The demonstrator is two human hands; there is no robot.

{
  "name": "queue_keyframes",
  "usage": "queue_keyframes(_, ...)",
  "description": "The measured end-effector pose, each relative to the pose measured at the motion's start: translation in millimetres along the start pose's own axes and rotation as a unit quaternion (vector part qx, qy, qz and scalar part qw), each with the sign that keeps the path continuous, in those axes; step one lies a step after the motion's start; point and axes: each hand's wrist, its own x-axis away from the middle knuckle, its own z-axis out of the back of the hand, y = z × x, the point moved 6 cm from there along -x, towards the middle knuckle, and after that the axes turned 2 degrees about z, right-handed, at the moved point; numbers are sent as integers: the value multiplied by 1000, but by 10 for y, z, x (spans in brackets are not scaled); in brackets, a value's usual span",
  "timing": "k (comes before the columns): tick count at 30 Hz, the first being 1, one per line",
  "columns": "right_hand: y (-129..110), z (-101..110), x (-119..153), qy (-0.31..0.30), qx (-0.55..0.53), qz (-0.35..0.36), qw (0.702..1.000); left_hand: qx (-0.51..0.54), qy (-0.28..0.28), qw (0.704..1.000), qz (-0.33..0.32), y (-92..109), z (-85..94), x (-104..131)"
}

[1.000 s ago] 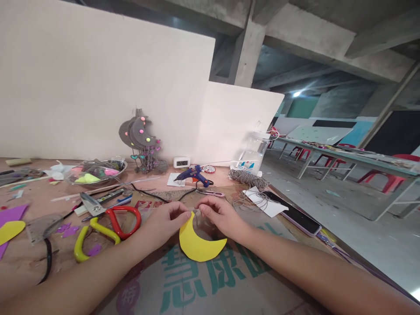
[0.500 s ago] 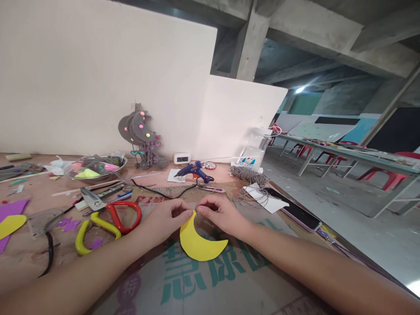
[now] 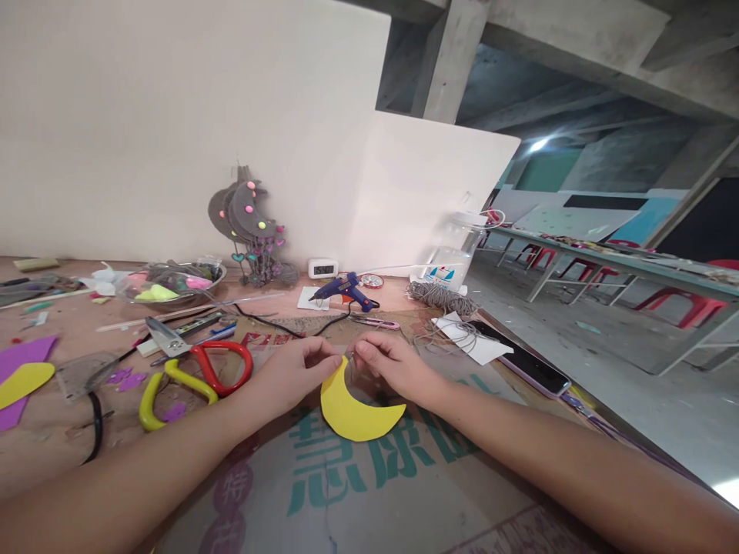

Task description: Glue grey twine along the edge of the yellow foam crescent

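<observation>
A yellow foam crescent moon lies on a sheet of cardboard with green printed characters. My left hand pinches the moon's upper tip between thumb and finger. My right hand is just right of that tip, fingers pinched on something small and clear that I cannot make out. The two hands almost touch above the tip.
Red and yellow scissors lie left of my hands, with a blue glue gun, its black cord, a small clock and a brown moon ornament behind. A phone and coiled twine lie right, near the table edge. Foam scraps sit far left.
My head has tipped slightly, so the scene sits a little higher in view. Both hands stay pinched at the moon's tip with hardly any movement.
</observation>
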Motion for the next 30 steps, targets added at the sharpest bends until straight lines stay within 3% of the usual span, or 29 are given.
queue_keyframes(6,8,-32,7,9,-12,-6,1000,-16,7,1000,-14,21,20,9)
queue_keyframes(9,32,57,-24,31,-24,-3,999,6,6,1000,-5,13,11,-4)
queue_keyframes(13,219,499,-181,163,-127,-17,978,38,-6,999,10,-12,-29,-22)
queue_keyframes(16,488,895,-352,272,-249,-65,927,39,-3,999,10,-22,-37,-29)
queue_keyframes(22,631,1343,-664,364,-279,-16,889,24,2,1000,1,9,-26,-29)
queue_keyframes(30,502,1331,-678,335,-275,45,900,17,-4,1000,10,3,-37,-41)
